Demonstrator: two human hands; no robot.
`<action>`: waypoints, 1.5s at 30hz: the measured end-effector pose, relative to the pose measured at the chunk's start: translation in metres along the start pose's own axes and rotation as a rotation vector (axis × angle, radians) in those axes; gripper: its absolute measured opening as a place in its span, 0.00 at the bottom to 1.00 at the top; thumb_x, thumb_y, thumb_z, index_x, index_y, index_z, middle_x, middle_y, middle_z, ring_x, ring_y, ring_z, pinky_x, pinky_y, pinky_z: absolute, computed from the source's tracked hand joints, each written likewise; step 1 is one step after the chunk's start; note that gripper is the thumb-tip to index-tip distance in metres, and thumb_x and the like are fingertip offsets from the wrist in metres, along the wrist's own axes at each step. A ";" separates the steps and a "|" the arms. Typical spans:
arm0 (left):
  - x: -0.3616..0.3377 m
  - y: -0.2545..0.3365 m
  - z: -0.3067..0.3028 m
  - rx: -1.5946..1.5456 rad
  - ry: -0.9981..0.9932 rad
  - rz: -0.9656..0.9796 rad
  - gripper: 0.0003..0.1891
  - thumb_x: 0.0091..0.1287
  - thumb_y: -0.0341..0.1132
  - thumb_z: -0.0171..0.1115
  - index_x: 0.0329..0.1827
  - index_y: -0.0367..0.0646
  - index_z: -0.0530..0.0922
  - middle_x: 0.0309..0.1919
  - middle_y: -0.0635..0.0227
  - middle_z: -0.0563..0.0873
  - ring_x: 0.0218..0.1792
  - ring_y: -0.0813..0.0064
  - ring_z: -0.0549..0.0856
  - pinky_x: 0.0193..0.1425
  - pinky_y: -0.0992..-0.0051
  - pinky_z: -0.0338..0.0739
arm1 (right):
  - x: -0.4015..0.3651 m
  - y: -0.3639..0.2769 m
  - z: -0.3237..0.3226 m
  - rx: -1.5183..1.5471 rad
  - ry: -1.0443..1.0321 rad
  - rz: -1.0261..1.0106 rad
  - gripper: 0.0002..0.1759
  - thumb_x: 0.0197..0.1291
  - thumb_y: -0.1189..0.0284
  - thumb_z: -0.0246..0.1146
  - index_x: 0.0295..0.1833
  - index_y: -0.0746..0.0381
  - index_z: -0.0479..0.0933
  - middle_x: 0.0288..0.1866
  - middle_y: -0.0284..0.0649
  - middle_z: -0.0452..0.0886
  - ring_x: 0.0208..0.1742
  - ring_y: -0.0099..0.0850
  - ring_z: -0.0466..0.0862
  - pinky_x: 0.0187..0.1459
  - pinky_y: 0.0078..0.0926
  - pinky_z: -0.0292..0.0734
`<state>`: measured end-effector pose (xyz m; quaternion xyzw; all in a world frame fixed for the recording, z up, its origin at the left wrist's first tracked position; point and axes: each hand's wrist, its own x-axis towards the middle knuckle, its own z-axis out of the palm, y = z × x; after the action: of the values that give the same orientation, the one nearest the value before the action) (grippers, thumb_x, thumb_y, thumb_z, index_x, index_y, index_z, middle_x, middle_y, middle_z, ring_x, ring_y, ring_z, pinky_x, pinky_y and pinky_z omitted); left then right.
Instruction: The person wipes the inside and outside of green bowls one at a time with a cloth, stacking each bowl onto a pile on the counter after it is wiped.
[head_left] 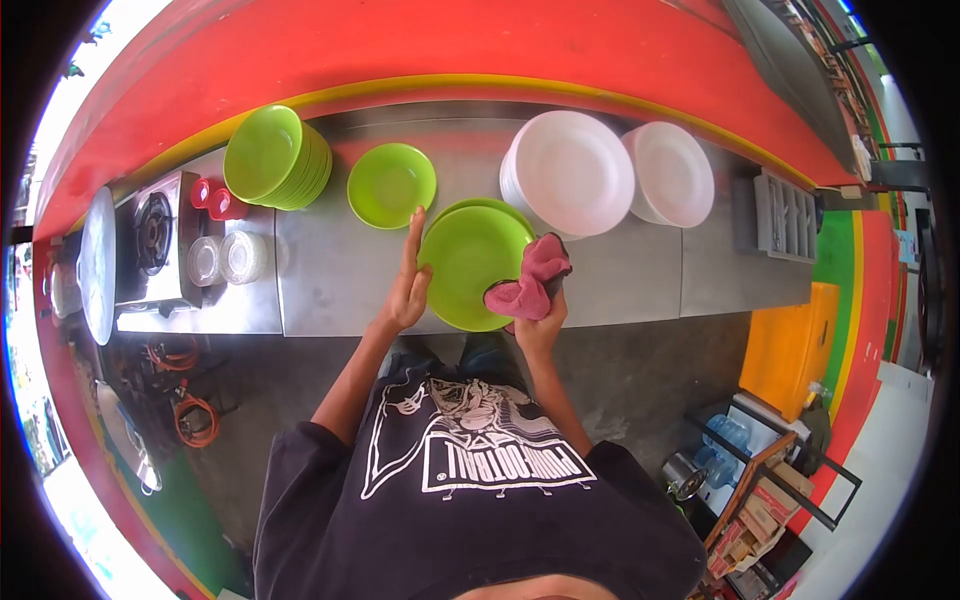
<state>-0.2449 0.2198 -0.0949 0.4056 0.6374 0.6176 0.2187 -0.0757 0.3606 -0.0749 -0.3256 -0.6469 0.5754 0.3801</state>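
Note:
A green bowl [468, 262] is between my two hands at the front edge of the steel counter, with another green rim showing behind it. My left hand [408, 285] touches its left side, fingers stretched out. My right hand [542, 318] is closed on a pink cloth [532, 280] at the bowl's right side. Farther back on the counter lies a single green bowl [392, 186]. To its left stands a tall stack of green bowls [265, 158]. Two stacks of white bowls, a larger one [572, 172] and a smaller one [672, 175], stand at the right.
On the left are a gas stove [153, 235], red cups [222, 203] and clear plastic containers [243, 257]. A grey divided rack [784, 218] stands at the counter's right end. A red wall [430, 45] runs behind. Water bottles [722, 450] are at lower right.

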 end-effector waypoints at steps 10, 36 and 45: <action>-0.003 -0.008 -0.004 0.088 -0.049 -0.140 0.34 0.75 0.26 0.41 0.84 0.35 0.45 0.82 0.47 0.53 0.83 0.50 0.53 0.84 0.61 0.48 | 0.004 0.031 0.020 0.002 0.244 -0.042 0.16 0.66 0.76 0.63 0.57 0.71 0.75 0.56 0.44 0.79 0.55 0.32 0.80 0.61 0.31 0.74; -0.037 -0.105 -0.148 -0.143 0.505 -0.459 0.18 0.82 0.39 0.48 0.67 0.39 0.73 0.50 0.66 0.83 0.50 0.74 0.79 0.55 0.71 0.75 | -0.191 0.014 0.070 0.101 0.451 0.033 0.22 0.74 0.68 0.55 0.65 0.72 0.71 0.68 0.46 0.73 0.63 0.34 0.78 0.65 0.34 0.73; -0.104 0.026 -0.206 -0.174 0.288 -0.482 0.30 0.83 0.54 0.46 0.69 0.34 0.75 0.53 0.60 0.86 0.54 0.74 0.82 0.61 0.72 0.76 | -0.143 -0.036 0.206 -0.596 -0.540 -0.341 0.22 0.59 0.76 0.64 0.59 0.72 0.74 0.59 0.58 0.75 0.61 0.53 0.76 0.66 0.42 0.70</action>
<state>-0.3396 0.0097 -0.0633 0.1303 0.6844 0.6515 0.3002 -0.1823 0.1314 -0.0659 -0.1474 -0.9054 0.3569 0.1762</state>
